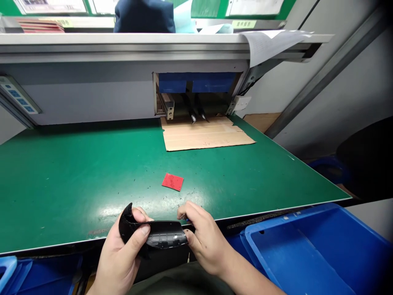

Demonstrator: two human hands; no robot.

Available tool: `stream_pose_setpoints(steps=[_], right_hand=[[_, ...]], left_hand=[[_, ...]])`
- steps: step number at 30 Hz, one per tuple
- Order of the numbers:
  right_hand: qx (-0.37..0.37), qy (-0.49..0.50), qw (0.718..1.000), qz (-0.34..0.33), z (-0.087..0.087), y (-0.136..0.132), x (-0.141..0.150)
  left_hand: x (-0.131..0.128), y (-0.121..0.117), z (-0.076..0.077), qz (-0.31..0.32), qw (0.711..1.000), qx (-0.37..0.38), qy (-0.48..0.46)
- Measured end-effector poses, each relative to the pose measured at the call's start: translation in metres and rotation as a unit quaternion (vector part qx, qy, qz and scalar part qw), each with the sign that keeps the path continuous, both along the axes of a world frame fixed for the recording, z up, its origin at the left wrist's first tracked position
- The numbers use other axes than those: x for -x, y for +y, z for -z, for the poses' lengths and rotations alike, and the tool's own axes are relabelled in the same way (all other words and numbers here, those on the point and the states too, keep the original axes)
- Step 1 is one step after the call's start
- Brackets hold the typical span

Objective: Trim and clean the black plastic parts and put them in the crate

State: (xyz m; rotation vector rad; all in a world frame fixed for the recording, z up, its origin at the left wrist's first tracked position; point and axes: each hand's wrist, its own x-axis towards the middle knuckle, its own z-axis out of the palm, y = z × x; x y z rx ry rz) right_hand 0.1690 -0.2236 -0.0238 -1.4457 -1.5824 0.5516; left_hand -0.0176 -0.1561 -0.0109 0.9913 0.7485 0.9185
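Black plastic part, one, held by left hand and right hand.

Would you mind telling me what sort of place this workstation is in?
Probably a factory assembly or inspection bench: a green work mat under a metal shelf, blue parts bins at the edge, and both hands holding a curved black plastic part.

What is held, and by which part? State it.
A curved black plastic part, held by its two ends: the left hand pinches the upturned left end, the right hand grips the right end.
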Motion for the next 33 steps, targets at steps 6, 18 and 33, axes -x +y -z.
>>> stream_pose_setpoints(steps=[6, 18, 33], right_hand=[[-0.053, 0.028, 0.998, -0.029, -0.008, -0.004, 0.003], [0.011, 0.030, 0.993, -0.117, -0.011, 0.002, 0.000], [-0.003, -0.148, 0.988, 0.033, 0.011, -0.001, 0.035]], left_hand=[[-0.002, -0.001, -0.001, -0.001, 1.000, 0.015, -0.006], [0.004, 0.000, 0.004, -0.004, 1.000, -0.011, 0.000], [-0.029, -0.008, -0.010, -0.132, 0.963, 0.206, -0.112]])
